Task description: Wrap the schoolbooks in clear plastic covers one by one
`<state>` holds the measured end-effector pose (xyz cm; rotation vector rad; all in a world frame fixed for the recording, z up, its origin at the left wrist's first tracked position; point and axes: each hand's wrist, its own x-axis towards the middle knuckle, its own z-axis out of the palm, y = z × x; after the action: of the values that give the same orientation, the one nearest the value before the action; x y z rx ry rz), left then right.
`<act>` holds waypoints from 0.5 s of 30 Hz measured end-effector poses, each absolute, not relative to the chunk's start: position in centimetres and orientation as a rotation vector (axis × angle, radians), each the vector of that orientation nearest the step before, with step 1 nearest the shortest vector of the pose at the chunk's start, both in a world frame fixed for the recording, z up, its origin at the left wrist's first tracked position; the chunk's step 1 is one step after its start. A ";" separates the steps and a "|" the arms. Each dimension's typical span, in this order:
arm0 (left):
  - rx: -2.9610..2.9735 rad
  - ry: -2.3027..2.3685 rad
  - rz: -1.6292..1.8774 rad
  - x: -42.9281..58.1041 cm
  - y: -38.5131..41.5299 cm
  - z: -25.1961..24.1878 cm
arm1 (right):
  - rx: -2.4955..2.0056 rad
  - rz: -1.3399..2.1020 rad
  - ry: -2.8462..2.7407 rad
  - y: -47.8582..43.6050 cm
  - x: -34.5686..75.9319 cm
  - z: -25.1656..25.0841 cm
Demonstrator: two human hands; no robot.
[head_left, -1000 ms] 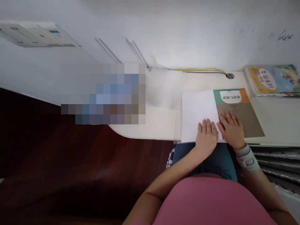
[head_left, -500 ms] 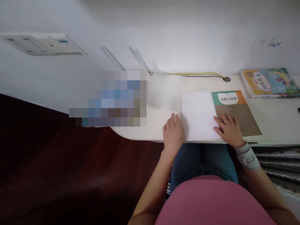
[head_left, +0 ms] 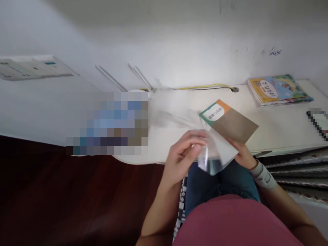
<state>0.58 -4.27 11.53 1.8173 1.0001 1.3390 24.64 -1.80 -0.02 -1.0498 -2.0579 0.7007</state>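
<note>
A book (head_left: 234, 123) with a brown, green and orange cover is tilted over the desk's front edge, its white page side (head_left: 221, 145) partly showing. My right hand (head_left: 243, 153) grips its lower right edge, the fingers partly hidden beneath it. A clear plastic cover (head_left: 208, 160) hangs from the book's near left side. My left hand (head_left: 183, 153) pinches this plastic between thumb and fingers. Another sheet of clear plastic (head_left: 169, 109) lies flat on the desk to the left of the book.
The white desk (head_left: 138, 153) runs along the wall. A stack of colourful books (head_left: 280, 89) lies at the back right, near a phone-like object (head_left: 320, 123), partly pixelated. A yellow cable (head_left: 205, 86) runs along the wall. A pixelated area covers the desk's left end.
The book has been lifted and turned, and its white side has swung up. My left hand has closed on the plastic; my right hand now grips the book's edge. The view has shifted slightly.
</note>
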 end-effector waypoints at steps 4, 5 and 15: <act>2.189 1.322 1.125 3.0 -0.8 9.1 | -1.261 1.055 -1.639 -0.5 27.7 1.2; 2.252 1.480 1.069 3.3 0.4 7.9 | -1.315 1.095 -1.536 -0.2 28.4 1.4; 2.124 1.758 0.755 1.6 6.1 -0.3 | -1.737 0.473 -1.570 3.6 31.5 -0.2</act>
<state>1.64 6.12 -0.32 2.1241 1.7575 0.7545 31.53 3.64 -0.24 -1.7374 -1.5696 0.4729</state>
